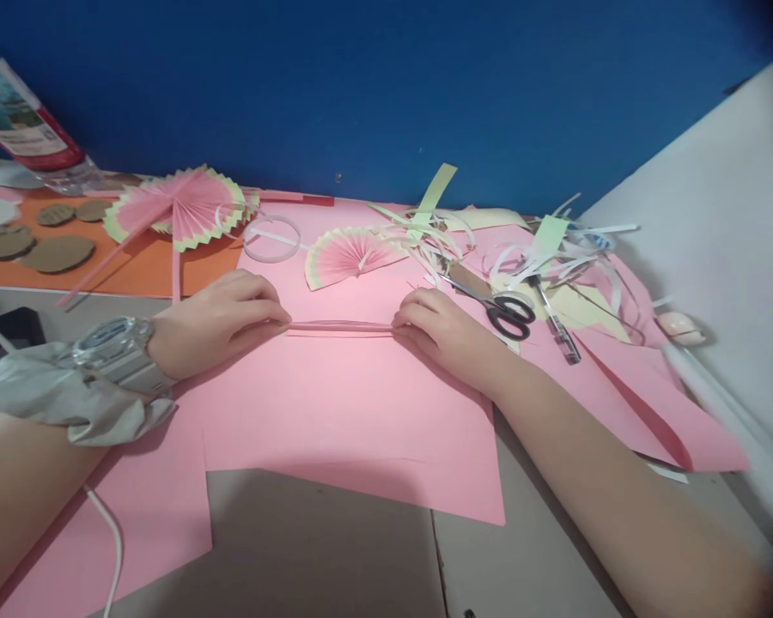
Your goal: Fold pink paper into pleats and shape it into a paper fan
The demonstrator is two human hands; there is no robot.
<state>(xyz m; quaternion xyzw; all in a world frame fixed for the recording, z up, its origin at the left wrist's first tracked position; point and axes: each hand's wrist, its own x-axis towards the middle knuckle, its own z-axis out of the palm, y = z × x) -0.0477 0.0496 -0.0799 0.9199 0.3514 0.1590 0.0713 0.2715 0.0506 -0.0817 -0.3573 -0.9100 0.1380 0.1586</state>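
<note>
A narrow folded strip of pink paper (pixel 341 327) stretches between my two hands, just above or on a large pink paper sheet (pixel 348 403). My left hand (pixel 228 318) pinches its left end, and my right hand (pixel 441 330) pinches its right end. Behind the strip lies a pleated pink paper fan (pixel 354 255) with a pale yellow-green edge. Black-handled scissors (pixel 508 316) rest close to my right hand. A larger pleated fan (pixel 199 209) with long pink paper handles sits beyond my left hand.
Paper scraps (pixel 541 249) and a pen (pixel 557 326) lie at the right, near a folded pink sheet (pixel 657 395). A tape ring (pixel 271 240) is at the back. On the left are cardboard discs (pixel 57 254) on orange paper (pixel 122 279) and a leaning bottle (pixel 32 120). A blue wall (pixel 361 86) stands behind.
</note>
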